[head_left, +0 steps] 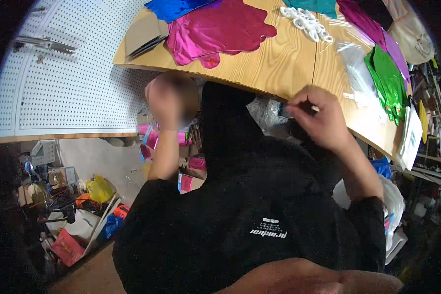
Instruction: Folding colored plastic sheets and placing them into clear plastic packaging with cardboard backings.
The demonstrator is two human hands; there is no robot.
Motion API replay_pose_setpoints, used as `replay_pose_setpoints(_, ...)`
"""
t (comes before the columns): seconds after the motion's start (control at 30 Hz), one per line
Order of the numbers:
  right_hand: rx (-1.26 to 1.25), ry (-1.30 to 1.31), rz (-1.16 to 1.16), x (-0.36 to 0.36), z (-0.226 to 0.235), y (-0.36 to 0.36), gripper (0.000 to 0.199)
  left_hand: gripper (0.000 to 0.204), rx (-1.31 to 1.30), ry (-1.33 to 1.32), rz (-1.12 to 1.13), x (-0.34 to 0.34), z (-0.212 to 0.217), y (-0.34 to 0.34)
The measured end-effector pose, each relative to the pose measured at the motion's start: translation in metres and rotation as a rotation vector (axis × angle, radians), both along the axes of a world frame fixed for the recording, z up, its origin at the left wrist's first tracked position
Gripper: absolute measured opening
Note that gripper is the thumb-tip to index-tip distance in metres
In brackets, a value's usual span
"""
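Wooden tabletop fills the background. Right hand pinches a small, thin, dark-and-white piece between fingertips at the table's edge; it looks light and flimsy. Left hand is blurred, grip unclear. Magenta foil balloon beyond.

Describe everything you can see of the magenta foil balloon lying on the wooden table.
The magenta foil balloon lies flat and uninflated on the wooden table, near its left end. It looks like shiny, creased metallic film with a lobed outline and a short neck pointing at the table edge. A blue foil piece overlaps its top; neither hand touches it.
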State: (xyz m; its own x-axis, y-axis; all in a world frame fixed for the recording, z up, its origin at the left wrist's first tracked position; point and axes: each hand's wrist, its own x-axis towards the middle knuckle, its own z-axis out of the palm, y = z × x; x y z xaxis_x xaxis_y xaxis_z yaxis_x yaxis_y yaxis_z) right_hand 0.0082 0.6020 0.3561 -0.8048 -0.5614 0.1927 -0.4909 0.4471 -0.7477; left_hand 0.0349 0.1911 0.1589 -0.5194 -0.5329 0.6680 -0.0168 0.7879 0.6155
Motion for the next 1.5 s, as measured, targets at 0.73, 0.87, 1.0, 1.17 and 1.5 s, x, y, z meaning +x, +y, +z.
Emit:
replay_pose_setpoints(0.73, 0.236, 0.505, 0.115, -0.112, -0.013, -0.048, 0.021, 0.027, -0.344, -0.465, -0.806, -0.116, 0.185, 0.093)
replay_pose_setpoints(0.87, 0.158, 0.596, 0.073, -0.12, -0.013, -0.056, 0.031, 0.036, -0.075, -0.38, -0.713, -0.12, 0.182, 0.094)
replay_pose_setpoints(1.0, 0.095, 0.686, 0.022, -0.13, -0.014, -0.066, 0.038, 0.038, -0.121, -0.357, -0.659, -0.128, 0.185, 0.091)
replay_pose_setpoints(1.17, 0.446, 0.919, -0.032, -0.136, -0.019, -0.069, 0.054, 0.035, 0.312, -0.317, -0.665, -0.142, 0.182, 0.084)
replay_pose_setpoints(1.5, 0.486, 0.673, 0.046, -0.129, -0.031, -0.058, 0.067, 0.026, 0.442, -0.152, -0.428, -0.146, 0.28, 0.083)
